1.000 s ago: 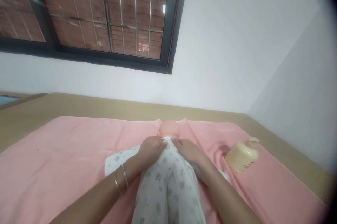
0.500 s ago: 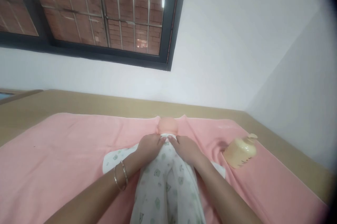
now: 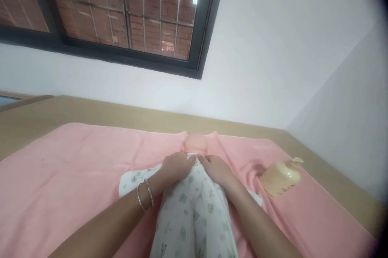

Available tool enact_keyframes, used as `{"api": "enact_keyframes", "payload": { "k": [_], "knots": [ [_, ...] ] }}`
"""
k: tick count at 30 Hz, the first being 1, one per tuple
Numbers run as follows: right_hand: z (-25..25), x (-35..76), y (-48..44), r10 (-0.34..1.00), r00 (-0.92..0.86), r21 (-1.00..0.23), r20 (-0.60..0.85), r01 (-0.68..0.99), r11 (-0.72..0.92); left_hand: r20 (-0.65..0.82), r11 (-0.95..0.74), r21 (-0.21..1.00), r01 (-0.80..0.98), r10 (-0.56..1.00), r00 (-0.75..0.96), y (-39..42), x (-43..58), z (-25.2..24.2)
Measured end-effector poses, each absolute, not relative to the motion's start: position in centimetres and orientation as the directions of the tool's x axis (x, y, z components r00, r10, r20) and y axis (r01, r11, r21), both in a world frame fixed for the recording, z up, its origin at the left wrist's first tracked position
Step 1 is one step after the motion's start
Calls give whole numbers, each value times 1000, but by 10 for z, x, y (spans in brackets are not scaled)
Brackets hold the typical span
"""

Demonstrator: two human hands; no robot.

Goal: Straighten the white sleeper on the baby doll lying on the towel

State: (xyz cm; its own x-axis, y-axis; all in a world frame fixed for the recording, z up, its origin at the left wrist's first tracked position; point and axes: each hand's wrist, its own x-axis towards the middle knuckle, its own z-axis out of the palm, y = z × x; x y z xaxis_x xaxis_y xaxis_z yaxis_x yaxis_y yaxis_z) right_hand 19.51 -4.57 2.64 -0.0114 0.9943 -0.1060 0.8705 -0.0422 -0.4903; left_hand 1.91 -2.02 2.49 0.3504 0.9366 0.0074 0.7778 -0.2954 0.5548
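A doll (image 3: 195, 143) lies on its back, its head toward the wall, in white baby clothes (image 3: 183, 213) with a small green animal print. At the neckline, just below the doll's head, my left hand (image 3: 178, 168) pinches the cloth from the left. My right hand (image 3: 217, 171) does the same from the right, with both thumbs nearly meeting at the middle. What the fingertips hold under the thumbs is partly hidden. A sleeve spreads out on either side beneath my wrists. Two thin bangles (image 3: 145, 196) circle my left wrist.
A pink blanket (image 3: 75, 177) lies under the doll on a wooden surface (image 3: 121, 116). To the right, a pale yellow bottle (image 3: 280, 178) rests tilted on the blanket. Behind are a white wall (image 3: 248, 68) and a dark-framed barred window (image 3: 133, 53).
The view has shifted slightly, so the scene sits a little farther right. Both hands stay at the neckline, the thumbs pressing on the cloth as before.
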Motion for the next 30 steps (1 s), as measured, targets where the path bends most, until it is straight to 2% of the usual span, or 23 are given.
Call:
{"api": "enact_keyframes", "payload": {
  "k": [8,17,30],
  "knots": [
    [15,190,-47,995,103,-432,14,898,-87,102,-333,536,776,938,333,-16,21,15],
    [11,192,-45,994,99,-428,45,901,-71,114,-313,535,784,947,300,-14,21,12],
    [4,194,-40,987,110,-514,120,857,-33,114,-297,542,786,953,282,-14,24,12]
  ]
}}
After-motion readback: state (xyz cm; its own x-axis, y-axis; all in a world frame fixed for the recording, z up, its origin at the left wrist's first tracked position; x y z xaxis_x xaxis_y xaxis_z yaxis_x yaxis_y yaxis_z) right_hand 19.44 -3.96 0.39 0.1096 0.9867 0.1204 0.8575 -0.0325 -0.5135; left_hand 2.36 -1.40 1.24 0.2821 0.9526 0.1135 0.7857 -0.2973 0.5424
